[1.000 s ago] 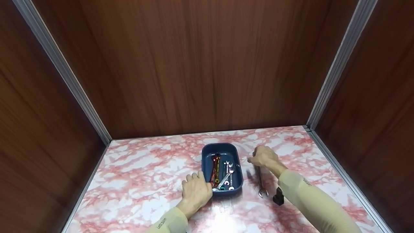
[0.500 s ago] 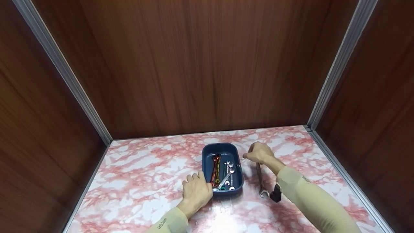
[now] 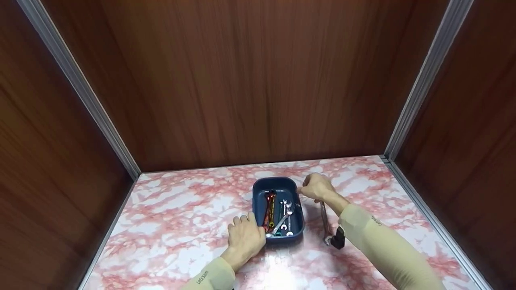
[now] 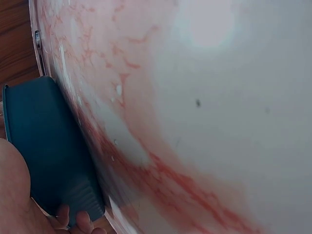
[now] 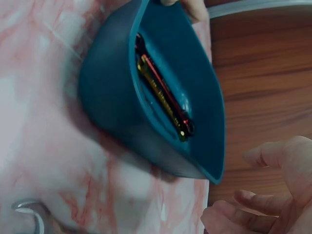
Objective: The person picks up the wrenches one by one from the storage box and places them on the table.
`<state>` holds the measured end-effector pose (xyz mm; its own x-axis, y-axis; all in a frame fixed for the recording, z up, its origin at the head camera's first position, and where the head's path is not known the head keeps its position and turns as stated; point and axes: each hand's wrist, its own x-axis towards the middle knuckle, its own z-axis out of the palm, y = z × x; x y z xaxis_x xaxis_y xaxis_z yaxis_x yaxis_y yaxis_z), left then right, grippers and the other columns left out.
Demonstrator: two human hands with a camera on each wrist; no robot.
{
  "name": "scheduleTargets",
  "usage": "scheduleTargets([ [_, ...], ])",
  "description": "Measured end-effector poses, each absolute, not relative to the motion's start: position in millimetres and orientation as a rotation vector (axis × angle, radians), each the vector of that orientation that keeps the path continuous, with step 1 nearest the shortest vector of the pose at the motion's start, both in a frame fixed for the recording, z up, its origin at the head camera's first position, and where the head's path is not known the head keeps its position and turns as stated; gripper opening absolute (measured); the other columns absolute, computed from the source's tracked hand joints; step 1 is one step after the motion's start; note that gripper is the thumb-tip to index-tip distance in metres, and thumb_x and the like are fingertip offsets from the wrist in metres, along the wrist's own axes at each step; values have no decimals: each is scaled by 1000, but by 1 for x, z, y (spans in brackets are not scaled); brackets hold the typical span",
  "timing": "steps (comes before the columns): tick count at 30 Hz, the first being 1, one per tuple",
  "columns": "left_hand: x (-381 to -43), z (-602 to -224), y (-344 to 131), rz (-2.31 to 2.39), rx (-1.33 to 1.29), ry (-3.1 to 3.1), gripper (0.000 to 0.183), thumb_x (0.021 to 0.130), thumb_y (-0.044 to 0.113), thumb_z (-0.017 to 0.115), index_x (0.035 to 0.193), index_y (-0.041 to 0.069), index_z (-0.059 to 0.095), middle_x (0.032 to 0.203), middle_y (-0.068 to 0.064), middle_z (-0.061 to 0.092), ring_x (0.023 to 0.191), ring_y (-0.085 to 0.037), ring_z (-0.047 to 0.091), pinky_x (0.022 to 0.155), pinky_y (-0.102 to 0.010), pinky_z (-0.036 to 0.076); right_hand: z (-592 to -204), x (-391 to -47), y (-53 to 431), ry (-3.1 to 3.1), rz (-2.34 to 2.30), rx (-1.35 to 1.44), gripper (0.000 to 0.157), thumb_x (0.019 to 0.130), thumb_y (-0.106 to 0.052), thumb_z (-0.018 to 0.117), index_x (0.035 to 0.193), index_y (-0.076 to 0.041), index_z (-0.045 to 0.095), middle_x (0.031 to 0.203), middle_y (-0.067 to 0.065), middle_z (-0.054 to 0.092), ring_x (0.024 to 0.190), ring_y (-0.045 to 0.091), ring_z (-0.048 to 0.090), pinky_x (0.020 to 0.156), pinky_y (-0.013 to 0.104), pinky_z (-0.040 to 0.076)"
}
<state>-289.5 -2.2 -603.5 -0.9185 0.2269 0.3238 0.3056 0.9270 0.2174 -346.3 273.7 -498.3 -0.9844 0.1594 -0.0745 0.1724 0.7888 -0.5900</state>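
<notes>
A dark blue rectangular bin (image 3: 278, 184) stands on the table with several small wrenches inside. Red (image 5: 163, 80) and gold wrenches (image 5: 161, 97) lie along its left side, silver ones (image 3: 283, 222) on its right. My left hand (image 3: 246, 236) grips the bin's near left corner, thumb over the rim and fingers against the outer wall. Beyond the bin's right rim, my right hand (image 3: 318, 188) holds nothing, its fingers apart and loosely bent. Under that forearm a larger silver wrench (image 3: 325, 219) lies on the table, its far end hidden by the hand.
The table (image 3: 177, 225) has a red and white marbled top. Brown wood-grain panels (image 3: 242, 88) close it in at the back and both sides, with metal corner posts (image 3: 423, 80). A black wrist device (image 3: 338, 238) overlaps the large wrench's near end.
My right hand has moved left and slightly away, from over the large wrench to the bin's right rim. The large wrench stays on the table. My left hand and the bin hold still.
</notes>
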Motion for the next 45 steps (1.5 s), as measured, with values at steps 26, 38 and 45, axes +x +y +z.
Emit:
scheduleTargets([
  [26, -289, -603, -1, -395, -387, -2820, 39, 100, 40, 64, 110, 3, 64, 96, -20, 69, 92, -39, 62, 78, -55, 51, -495, -353, 238, 2873, -1195, 302, 36, 89, -32, 86, 109, -3, 78, 107, 16, 76, 82, 22, 73, 69, 44, 70],
  [38, -289, -604, -1, -377, -388, -2814, 36, 99, 38, 63, 110, 3, 63, 96, -20, 71, 93, -41, 63, 78, -56, 52, -504, -357, 228, 2740, -1405, 391, 37, 90, -30, 85, 113, -3, 72, 88, 7, 72, 79, 22, 79, 59, 35, 67],
  [45, -289, -604, -2, -378, -387, -2815, 39, 99, 40, 63, 111, 3, 63, 96, -21, 71, 92, -40, 63, 77, -56, 52, -509, -357, 218, 2690, -1437, 430, 38, 92, -28, 86, 115, -2, 71, 89, 7, 71, 91, 35, 84, 62, 38, 68],
])
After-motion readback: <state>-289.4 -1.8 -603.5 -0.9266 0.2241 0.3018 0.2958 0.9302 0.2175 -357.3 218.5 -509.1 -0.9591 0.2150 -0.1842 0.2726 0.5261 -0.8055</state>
